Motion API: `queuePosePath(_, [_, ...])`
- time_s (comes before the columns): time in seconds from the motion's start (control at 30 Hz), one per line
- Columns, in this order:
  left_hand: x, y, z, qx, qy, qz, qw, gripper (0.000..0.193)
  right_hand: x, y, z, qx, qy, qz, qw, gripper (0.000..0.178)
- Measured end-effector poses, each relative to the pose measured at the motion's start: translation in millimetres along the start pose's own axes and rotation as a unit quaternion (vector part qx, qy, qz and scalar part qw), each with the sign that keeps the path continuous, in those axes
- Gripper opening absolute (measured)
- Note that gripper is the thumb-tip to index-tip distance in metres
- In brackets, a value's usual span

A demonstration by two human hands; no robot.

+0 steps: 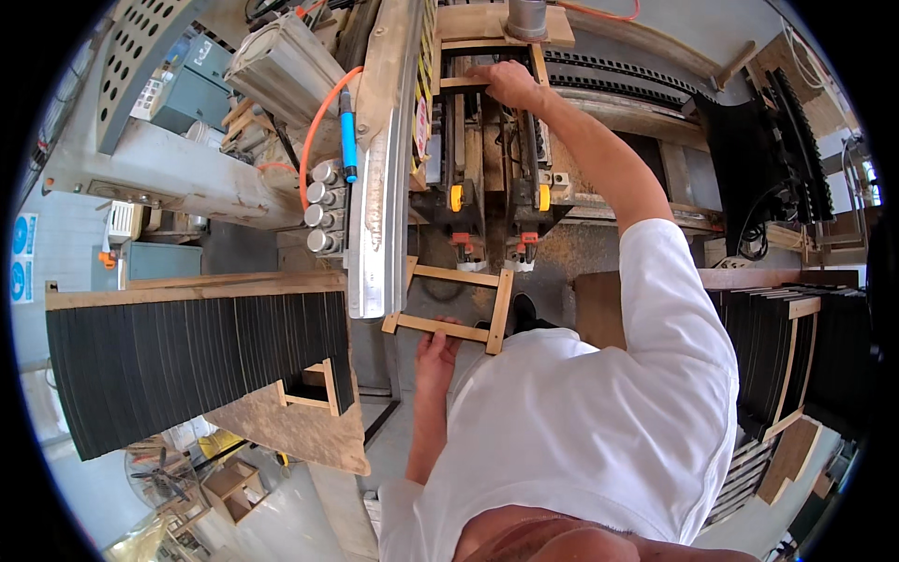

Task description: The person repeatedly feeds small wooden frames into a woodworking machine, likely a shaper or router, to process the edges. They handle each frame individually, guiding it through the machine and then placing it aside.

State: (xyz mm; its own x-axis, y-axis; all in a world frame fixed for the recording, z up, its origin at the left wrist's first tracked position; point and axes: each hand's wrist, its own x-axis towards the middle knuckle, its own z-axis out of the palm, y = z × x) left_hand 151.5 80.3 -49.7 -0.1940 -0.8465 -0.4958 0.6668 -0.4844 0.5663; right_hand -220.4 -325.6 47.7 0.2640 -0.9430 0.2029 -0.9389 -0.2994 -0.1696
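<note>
Presently, left hand [434, 361]: grasping the near rail of a wooden frame, fingers at its edge.
Near frame [456, 275]: held in front of the body, outside the machine; four rails joined into one piece, so its assembly looks done. Whether its joints are finished cannot be told at this size.
Right stack [749, 356]: dark-edged pieces in a row, a pale frame at its end.
Left stack [197, 356]: a longer dark row, likewise with pale wood at its end. Which stack, if either, holds completed work cannot be told.
Clamps [529, 245]: a red pair at the machine's near end, just beyond the near frame; neither touches it, as far as can be seen.
Right hand [513, 86]: reaching far, fingertips on a rail; how firmly they grip cannot be told.
Far frame [461, 82]: lying in the machine [379, 187], under that hand; its turn there appears unfinished, with its removal probably left.
</note>
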Motion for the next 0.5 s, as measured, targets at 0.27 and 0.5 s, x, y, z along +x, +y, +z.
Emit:
queuePosePath(0.27, [18.6,-18.8,15.5,-0.015,0.038,0.015,0.999,0.033,4.1,17.1,4.8,0.113,0.033,-0.037,0.992,0.049])
queuePosePath(0.5, [30.6,-28.0,22.0,0.038,0.108,0.008,0.993,0.034,-1.3,2.4,-14.5,-0.006,-0.055,-0.024,0.998,0.055])
